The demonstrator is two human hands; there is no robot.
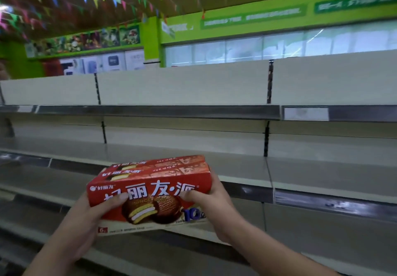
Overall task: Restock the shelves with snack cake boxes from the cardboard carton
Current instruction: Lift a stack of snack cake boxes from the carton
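While the left hand [92, 217] and right hand [211, 202] clamp the ends of a bundle of red snack cake boxes [150, 181], thumbs curled onto the printed front, the bundle hangs in the air just before the middle shelf [300, 168], not yet on it. This looks like the placing step: next, reach forward, level the boxes, set them down. The shelves in view carry no boxes; the cardboard carton is out of view.
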